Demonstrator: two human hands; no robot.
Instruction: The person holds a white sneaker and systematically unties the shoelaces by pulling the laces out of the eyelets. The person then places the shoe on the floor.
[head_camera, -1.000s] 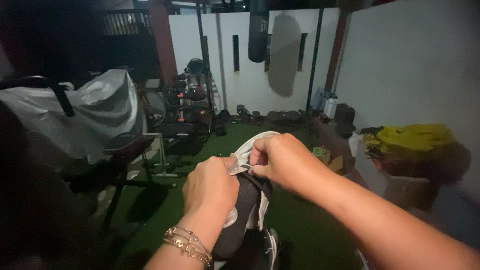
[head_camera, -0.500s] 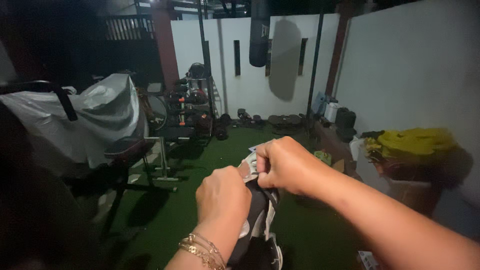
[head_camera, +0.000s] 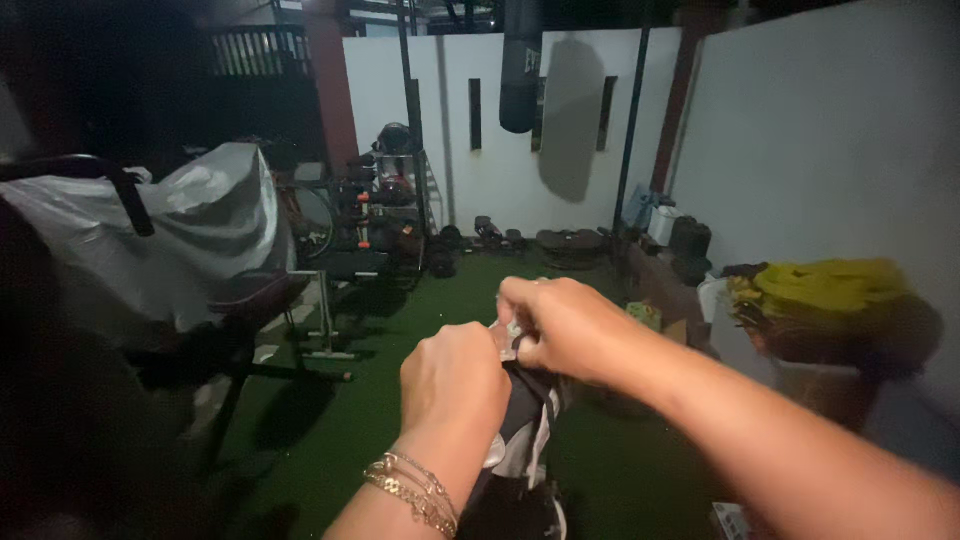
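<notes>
Since the earlier frames, less of the pale fabric edge is being shown; it is now being bunched between the two fists at lower centre. Left hand (head_camera: 452, 380) and right hand (head_camera: 560, 325) are being closed with fingers curled, pinching the black-and-white garment (head_camera: 520, 440), which is hanging over green turf (head_camera: 330, 420). Gathering or folding is judged to be progressing.

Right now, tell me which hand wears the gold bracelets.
The left hand: gold bracelets circle its wrist. The right hand, gripping the same black-and-white item, has a bare wrist.
</notes>
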